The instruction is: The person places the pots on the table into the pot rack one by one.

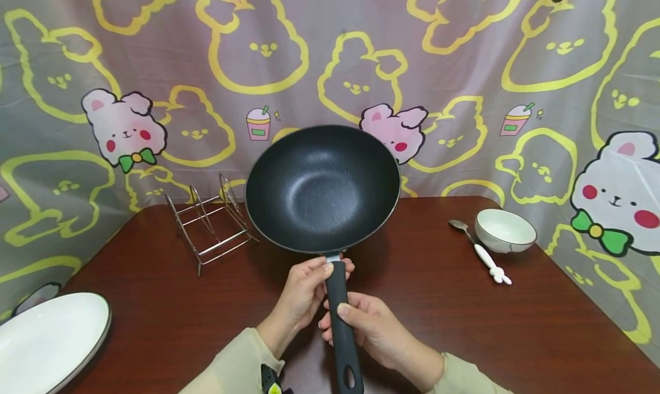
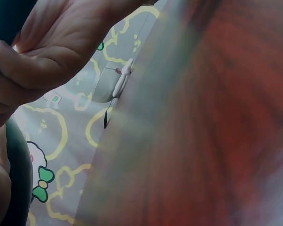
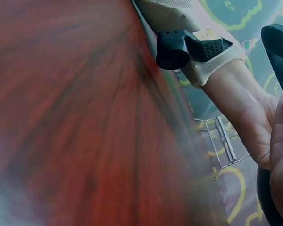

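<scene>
A black frying pan (image 1: 323,193) with deep sloped sides is held up above the table, its inside facing the head camera. My left hand (image 1: 305,288) grips the top of its handle, thumb in front, close below the metal neck. Lower down, my right hand (image 1: 368,325) holds the same black handle (image 1: 338,314) between thumb and curled fingers. The handle's end with its hanging hole points down toward me. In the left wrist view, the right hand (image 2: 52,52) shows round the handle; the right wrist view catches the left hand (image 3: 254,122) by the pan's dark edge.
On the brown table (image 1: 412,256), a wire rack (image 1: 211,228) stands at the back left. A white plate (image 1: 51,337) lies at the front left. At the right sit a white bowl (image 1: 505,229) and a spoon (image 1: 484,256) with a rabbit handle. A patterned curtain (image 1: 443,39) hangs behind.
</scene>
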### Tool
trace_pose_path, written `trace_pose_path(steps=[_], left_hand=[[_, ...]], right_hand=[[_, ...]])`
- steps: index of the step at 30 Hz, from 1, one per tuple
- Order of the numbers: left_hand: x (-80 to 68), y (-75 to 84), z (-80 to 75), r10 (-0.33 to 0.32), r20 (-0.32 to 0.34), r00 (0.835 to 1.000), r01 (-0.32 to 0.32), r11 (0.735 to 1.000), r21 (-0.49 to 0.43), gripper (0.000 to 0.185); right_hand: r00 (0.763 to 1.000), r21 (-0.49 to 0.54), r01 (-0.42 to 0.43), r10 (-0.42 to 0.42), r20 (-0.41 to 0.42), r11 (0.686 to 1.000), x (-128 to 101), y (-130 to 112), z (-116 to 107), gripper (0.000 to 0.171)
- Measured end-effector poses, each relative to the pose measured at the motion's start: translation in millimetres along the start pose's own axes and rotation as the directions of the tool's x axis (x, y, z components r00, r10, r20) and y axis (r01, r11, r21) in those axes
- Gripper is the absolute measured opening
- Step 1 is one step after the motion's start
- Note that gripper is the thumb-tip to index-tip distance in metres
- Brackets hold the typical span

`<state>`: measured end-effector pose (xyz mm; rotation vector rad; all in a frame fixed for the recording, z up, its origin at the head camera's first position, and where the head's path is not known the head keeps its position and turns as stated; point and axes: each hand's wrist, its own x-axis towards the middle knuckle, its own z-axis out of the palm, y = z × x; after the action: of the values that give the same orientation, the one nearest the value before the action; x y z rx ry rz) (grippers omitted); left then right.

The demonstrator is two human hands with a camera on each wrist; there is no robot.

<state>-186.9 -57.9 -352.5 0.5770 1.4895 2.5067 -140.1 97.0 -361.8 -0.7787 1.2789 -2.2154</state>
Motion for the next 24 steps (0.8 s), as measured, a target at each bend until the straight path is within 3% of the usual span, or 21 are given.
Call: trace_pose_path(steps=[5,15,20,24], left_hand=[[2.6,3.9,-1.4,0.036,0.009,0.999,-0.036,0.999,0.005,0.035],[5.9,8.9,-8.0,0.101,0.034,0.994,-0.101,0.994,0.027,0.038],[7.1,11.5,-13.3,0.133,0.075,0.988,-0.136,0.990,0.036,0.036],[8.9,17.1,-16.8,0.147,0.099,0.984,-0.153,0.986,0.058,0.036]], right_hand=[[0.999,0.044,-0.012,0.011,0.034,0.999,4.3,-0.8,-2.3,0.020],[0.982,0.187,-0.075,0.040,0.185,0.979,14.8,1.1,-11.8,0.024],[0.984,0.182,-0.064,0.032,0.174,0.981,17.8,5.8,-10.5,0.023],[0.996,0.104,-0.048,0.039,0.081,0.993,20.8,4.3,-4.2,0.021]])
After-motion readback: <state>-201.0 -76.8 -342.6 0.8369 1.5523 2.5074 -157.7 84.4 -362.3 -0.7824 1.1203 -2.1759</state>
